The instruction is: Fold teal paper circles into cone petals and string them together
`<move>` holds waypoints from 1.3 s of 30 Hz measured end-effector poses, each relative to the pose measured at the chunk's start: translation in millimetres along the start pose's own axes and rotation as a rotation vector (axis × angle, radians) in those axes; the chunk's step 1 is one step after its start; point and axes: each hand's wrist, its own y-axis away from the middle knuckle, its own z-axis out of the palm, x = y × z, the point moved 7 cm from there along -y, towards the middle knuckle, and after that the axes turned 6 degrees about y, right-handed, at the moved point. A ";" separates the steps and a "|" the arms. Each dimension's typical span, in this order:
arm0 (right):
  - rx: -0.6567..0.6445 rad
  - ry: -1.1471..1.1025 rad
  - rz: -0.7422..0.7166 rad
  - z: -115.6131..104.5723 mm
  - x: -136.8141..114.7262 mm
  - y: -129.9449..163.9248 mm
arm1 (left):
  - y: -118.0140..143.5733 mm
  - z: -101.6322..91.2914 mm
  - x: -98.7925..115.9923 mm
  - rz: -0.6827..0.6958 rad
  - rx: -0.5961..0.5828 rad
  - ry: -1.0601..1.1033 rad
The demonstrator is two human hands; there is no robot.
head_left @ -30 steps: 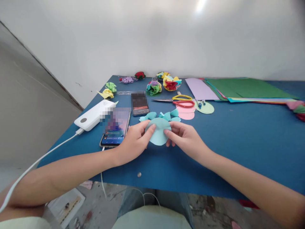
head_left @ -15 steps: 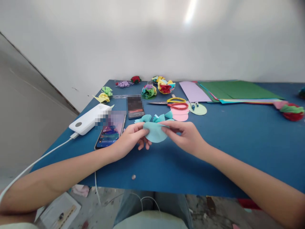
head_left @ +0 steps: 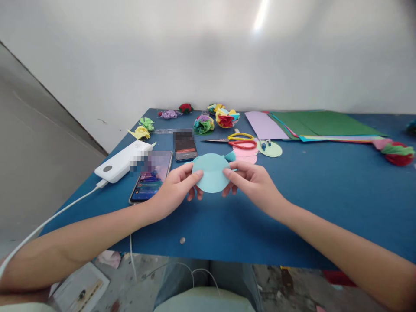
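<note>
A light-blue paper circle is held up flat over the table between my two hands. My left hand pinches its left edge, thumb in front and fingers behind. On the opposite edge my right hand grips it the same way. Behind the circle, a folded teal paper piece peeks out at the upper right; the rest of the teal paper there is mostly hidden. Just beyond lie pink paper circles, a pale green circle and scissors with yellow and red handles.
Two phones and a white power bank with a cable sit at left. Several crumpled paper flowers line the back. Stacked coloured sheets lie at back right, and a red-green flower at far right.
The light-blue circle, folded down before, is now opened out to a full round. My right hand has shifted slightly, its fingers now behind the edge. The teal pieces behind are more covered.
</note>
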 end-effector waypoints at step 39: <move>-0.076 0.323 -0.395 -6.6 -11.0 -3.4 | -13.3 2.8 -15.0 -0.169 -0.169 0.329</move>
